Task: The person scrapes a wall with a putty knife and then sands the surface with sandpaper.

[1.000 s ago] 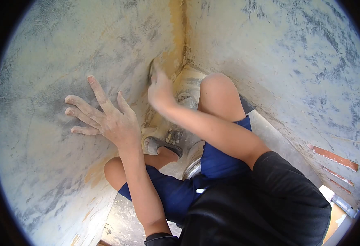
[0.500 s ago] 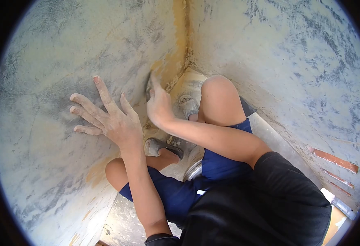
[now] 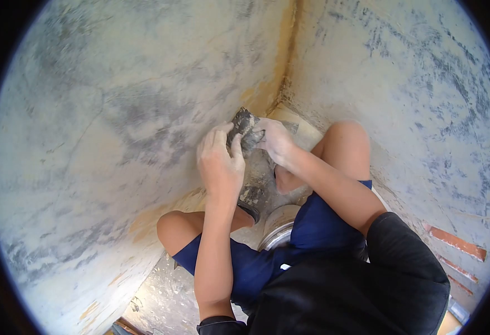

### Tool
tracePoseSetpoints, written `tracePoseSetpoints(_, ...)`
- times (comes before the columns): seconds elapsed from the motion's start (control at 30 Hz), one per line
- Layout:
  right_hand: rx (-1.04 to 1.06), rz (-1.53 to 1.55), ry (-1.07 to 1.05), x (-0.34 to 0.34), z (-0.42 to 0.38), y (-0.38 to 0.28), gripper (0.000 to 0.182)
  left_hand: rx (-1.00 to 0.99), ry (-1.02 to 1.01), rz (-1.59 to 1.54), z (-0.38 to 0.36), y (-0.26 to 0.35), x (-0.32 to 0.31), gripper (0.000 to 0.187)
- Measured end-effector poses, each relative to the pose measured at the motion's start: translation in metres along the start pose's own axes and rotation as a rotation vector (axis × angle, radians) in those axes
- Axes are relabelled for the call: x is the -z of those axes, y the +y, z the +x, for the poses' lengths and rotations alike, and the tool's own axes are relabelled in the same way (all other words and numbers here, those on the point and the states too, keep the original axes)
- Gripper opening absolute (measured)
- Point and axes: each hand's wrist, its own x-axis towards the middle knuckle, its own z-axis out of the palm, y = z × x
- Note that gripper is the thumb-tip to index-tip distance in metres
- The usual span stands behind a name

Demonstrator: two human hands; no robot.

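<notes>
A worn, dark grey piece of sandpaper (image 3: 244,131), dusty and creased, is in front of me close to the left wall. My right hand (image 3: 277,139) grips its right side, the fingers partly hidden behind it. At its left edge is my left hand (image 3: 221,159), fingers curled and thumb against the sheet. Pale dust coats both hands. Scuffed grey patches mark the plastered left wall (image 3: 88,139) beside them.
A second plastered wall (image 3: 367,100) meets the left one at a yellowish corner (image 3: 289,61). Reddish strips (image 3: 457,244) show low on the right wall. My bent knees are on either side of a round, light-coloured container (image 3: 278,223). The floor (image 3: 164,290) is stained.
My left hand has come off the left wall and moved right to the sandpaper. My right hand has drawn the sandpaper away from the wall. The view has shifted left.
</notes>
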Motion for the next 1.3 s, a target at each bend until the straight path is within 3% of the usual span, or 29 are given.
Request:
tracePoseSetpoints(0.03,-0.032,0.0,-0.089,0.004,0.001,-0.003,0.019,0.09,-0.089,-0.036,-0.003,-0.005,-0.004,0.025)
tracePoseSetpoints(0.17,-0.028,0.008,-0.231,0.012,0.002,-0.011,0.018,0.216,-0.075,-0.13,-0.001,-0.012,-0.008,0.038)
tracePoseSetpoints(0.4,-0.022,0.186,-0.323,-0.003,-0.012,-0.011,0.013,0.428,-0.258,-0.316,0.004,-0.009,-0.001,0.042)
tracePoseSetpoints(0.5,-0.129,0.286,-0.326,-0.011,-0.019,-0.006,0.012,0.468,-0.31,-0.325,0.003,-0.017,-0.002,0.042)
tracePoseSetpoints(0.6,-0.076,0.141,-0.267,-0.016,-0.02,0.008,0.013,0.495,-0.4,-0.295,-0.001,-0.027,-0.003,0.041)
tracePoseSetpoints(0.7,-0.019,0.022,-0.188,-0.024,-0.019,0.019,0.013,0.358,-0.383,-0.092,-0.005,-0.036,-0.003,0.038)
tracePoseSetpoints(0.77,-0.001,-0.001,-0.149,-0.031,-0.016,0.025,0.013,0.299,-0.256,0.119,-0.006,-0.04,-0.002,0.038)
tracePoseSetpoints(0.83,0.057,-0.232,-0.014,-0.034,-0.014,0.029,0.014,0.337,-0.243,0.106,0.001,-0.031,0.007,0.036)
tracePoseSetpoints(1.1,0.242,-0.514,0.312,-0.063,0.001,0.039,0.022,0.394,-0.076,0.004,0.018,0.002,0.034,0.029)
tracePoseSetpoints(1.3,0.095,-0.41,0.318,-0.074,0.002,0.027,0.031,0.416,-0.029,-0.072,0.021,0.004,0.034,0.032)
